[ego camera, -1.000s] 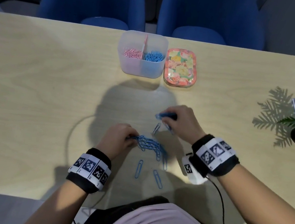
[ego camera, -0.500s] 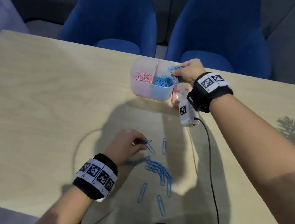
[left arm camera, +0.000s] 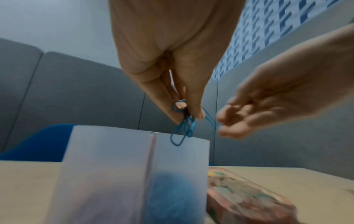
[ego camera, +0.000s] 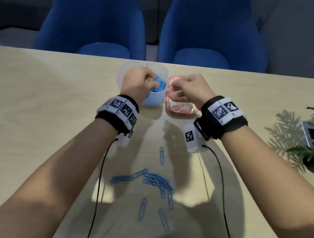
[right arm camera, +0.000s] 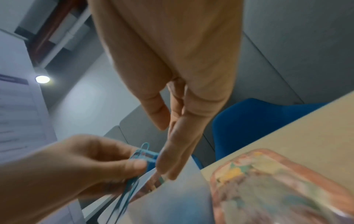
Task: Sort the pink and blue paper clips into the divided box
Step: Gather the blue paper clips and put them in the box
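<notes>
Both hands hover over the far edge of the table. Left hand pinches a small bunch of blue clips between thumb and fingertips, dangling them above the blue side of the divided box, likely so they fall clear of the divider. Right hand, fingers relaxed and holding nothing, sits just beside it over the floral tin. More loose blue clips lie near the table's front edge, so sorting looks unfinished.
</notes>
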The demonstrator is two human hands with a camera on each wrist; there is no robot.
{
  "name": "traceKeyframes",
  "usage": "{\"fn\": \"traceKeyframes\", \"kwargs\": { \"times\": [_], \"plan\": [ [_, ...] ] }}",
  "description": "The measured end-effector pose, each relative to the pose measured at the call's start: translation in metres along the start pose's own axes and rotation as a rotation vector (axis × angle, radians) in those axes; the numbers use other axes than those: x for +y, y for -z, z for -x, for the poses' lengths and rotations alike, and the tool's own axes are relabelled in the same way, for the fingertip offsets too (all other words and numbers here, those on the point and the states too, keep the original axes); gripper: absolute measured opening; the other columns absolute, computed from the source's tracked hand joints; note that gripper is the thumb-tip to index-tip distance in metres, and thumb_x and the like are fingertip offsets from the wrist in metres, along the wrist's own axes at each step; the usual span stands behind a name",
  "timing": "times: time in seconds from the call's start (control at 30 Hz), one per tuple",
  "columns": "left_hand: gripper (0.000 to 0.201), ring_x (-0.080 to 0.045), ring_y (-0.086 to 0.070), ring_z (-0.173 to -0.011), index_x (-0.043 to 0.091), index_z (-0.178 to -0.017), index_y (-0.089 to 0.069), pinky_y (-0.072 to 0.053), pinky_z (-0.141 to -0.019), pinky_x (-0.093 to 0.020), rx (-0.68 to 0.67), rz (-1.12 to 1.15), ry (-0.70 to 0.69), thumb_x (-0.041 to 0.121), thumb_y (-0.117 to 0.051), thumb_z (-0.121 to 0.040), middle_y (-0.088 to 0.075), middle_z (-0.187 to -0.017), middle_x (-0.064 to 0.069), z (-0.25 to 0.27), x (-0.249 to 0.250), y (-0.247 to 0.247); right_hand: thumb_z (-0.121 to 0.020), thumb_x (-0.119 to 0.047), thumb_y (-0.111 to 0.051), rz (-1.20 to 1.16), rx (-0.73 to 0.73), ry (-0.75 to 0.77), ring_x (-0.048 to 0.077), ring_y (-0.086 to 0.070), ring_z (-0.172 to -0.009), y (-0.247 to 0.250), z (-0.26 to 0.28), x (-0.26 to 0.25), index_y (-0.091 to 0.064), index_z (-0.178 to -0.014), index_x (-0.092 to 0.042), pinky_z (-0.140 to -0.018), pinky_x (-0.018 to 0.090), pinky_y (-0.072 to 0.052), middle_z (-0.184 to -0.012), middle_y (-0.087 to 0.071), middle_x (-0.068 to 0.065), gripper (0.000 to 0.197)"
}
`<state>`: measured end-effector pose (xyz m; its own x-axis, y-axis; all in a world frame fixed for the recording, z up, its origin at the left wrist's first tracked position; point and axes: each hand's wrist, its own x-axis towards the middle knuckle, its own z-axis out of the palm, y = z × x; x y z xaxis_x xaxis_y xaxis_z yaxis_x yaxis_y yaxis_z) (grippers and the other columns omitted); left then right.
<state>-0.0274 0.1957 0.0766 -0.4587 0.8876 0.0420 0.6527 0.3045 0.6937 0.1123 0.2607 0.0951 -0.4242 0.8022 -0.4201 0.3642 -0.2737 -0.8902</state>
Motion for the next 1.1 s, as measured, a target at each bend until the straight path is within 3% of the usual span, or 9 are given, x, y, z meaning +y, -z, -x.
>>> {"fn": "traceKeyframes", "kwargs": {
  "times": [0.17,0.27,0.33,0.47,0.57,0.73,0.83,0.97,1.1],
  "plan": [
    [0.024,-0.029,-0.060,-0.100,0.006,-0.099,-0.068,-0.045,-0.085,-0.033,-0.071,-0.286,0.026,0.018,-0.071,-0.078,-0.067,-0.104,-0.014,-0.041,0.006,-0.013,-0.091,-0.005,-0.050,0.008,-0.016,-0.097,0.015,-0.063,-0.047,0.023,0.048,0.060,-0.059,-0.082,0.002,-0.054,0.024,-0.057,-0.086,-0.059,0.021,0.014],
    [0.040,-0.031,-0.061,-0.100,0.001,-0.106,-0.064,-0.047,-0.086,-0.035,-0.205,-0.366,0.097,0.021,-0.077,-0.073,-0.067,-0.104,-0.014,-0.047,0.005,-0.019,-0.091,-0.006,-0.051,0.052,0.002,-0.114,0.015,-0.063,-0.048,0.032,0.067,0.095,-0.060,-0.090,0.008,-0.046,0.020,-0.054,-0.086,-0.061,0.017,0.018],
    [0.040,-0.031,-0.060,-0.094,0.004,-0.103,-0.061,-0.047,-0.085,-0.034,-0.236,-0.365,0.082,0.026,-0.077,-0.074,-0.064,-0.099,-0.015,-0.047,0.005,-0.021,-0.090,-0.003,-0.050,0.077,0.023,-0.126,0.022,-0.060,-0.051,0.035,0.080,0.116,-0.061,-0.083,0.002,-0.044,0.020,-0.048,-0.079,-0.060,0.014,0.014],
    [0.025,-0.033,-0.054,-0.104,0.004,-0.102,-0.064,-0.045,-0.089,-0.039,-0.154,-0.352,-0.098,0.023,-0.060,-0.087,-0.061,-0.109,-0.018,-0.019,0.002,-0.008,-0.085,-0.006,-0.052,0.295,-0.061,-0.085,0.023,-0.057,-0.052,0.038,0.112,0.156,-0.058,-0.069,-0.014,-0.051,0.028,-0.049,-0.063,-0.056,0.007,0.019],
    [0.011,-0.030,-0.054,-0.092,0.009,-0.085,-0.063,-0.044,-0.076,-0.036,-0.115,-0.372,-0.262,0.016,-0.054,-0.086,-0.059,-0.093,-0.012,0.037,-0.021,0.001,-0.078,-0.020,-0.068,0.613,-0.223,0.023,0.018,-0.056,-0.066,0.033,0.147,0.169,-0.053,-0.075,-0.022,-0.062,0.032,-0.046,-0.072,-0.055,-0.002,0.016],
    [0.027,-0.021,-0.056,-0.085,0.014,-0.093,-0.060,-0.041,-0.073,-0.030,-0.603,-0.428,-0.065,0.039,-0.062,-0.081,-0.049,-0.087,0.002,0.133,-0.082,0.016,-0.068,-0.054,-0.071,1.029,-0.374,0.127,0.017,-0.052,-0.096,0.009,0.189,0.177,-0.051,-0.108,-0.020,-0.067,0.025,-0.027,-0.101,-0.051,-0.005,0.057],
    [0.051,-0.013,-0.052,-0.072,0.016,-0.091,-0.057,-0.038,-0.066,-0.021,-0.697,-0.277,-0.060,0.059,-0.060,-0.064,-0.049,-0.080,0.006,0.170,-0.106,0.023,-0.063,-0.063,-0.069,1.097,-0.341,0.196,0.019,-0.049,-0.105,-0.007,0.193,0.184,-0.046,-0.110,-0.019,-0.076,0.030,-0.034,-0.111,-0.052,-0.002,0.069],
    [0.021,-0.013,-0.046,-0.071,0.008,-0.094,-0.057,-0.031,-0.065,-0.018,-0.641,-0.235,-0.074,0.017,-0.069,-0.078,-0.045,-0.080,0.006,0.194,-0.105,0.008,-0.065,-0.060,-0.070,1.016,-0.242,0.170,0.022,-0.052,-0.100,-0.022,0.178,0.184,-0.044,-0.104,-0.019,-0.069,0.033,-0.034,-0.105,-0.055,0.000,0.063],
    [0.029,-0.021,-0.053,-0.084,0.007,-0.104,-0.056,-0.036,-0.072,-0.025,-0.559,-0.192,-0.083,0.024,-0.066,-0.082,-0.054,-0.094,-0.006,0.194,-0.082,-0.014,-0.074,-0.044,-0.071,0.896,-0.199,0.158,0.025,-0.054,-0.082,-0.024,0.147,0.168,-0.045,-0.095,-0.018,-0.065,0.030,-0.033,-0.087,-0.054,-0.001,0.042]
  ]
}}
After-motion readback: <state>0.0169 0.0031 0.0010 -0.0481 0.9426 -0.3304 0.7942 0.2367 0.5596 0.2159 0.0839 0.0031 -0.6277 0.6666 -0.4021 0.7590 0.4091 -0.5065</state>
